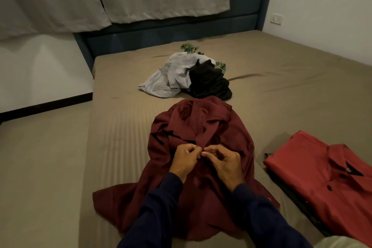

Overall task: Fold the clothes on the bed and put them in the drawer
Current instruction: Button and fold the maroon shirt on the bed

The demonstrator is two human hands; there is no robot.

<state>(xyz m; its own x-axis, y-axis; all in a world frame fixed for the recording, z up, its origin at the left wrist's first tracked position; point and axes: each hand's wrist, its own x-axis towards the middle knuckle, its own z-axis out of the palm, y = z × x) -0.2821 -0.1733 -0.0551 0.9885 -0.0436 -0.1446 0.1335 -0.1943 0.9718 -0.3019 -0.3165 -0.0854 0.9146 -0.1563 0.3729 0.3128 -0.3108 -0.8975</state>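
Maroon shirt [201, 127] lies rumpled on the near middle of the bed [281, 70], under your hands. Your left hand [186, 159] and right hand [223, 162] meet at its front placket, each pinching the cloth between curled fingers. Near right lies a folded red shirt [322, 177]. Farther off sit grey jeans [171, 74], a black garment [209, 82] and a green cloth [189, 47].

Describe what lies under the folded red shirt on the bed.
Under the folded red shirt a dark folded garment shows only as an edge along its left side; the rest is covered, so its kind cannot be told.
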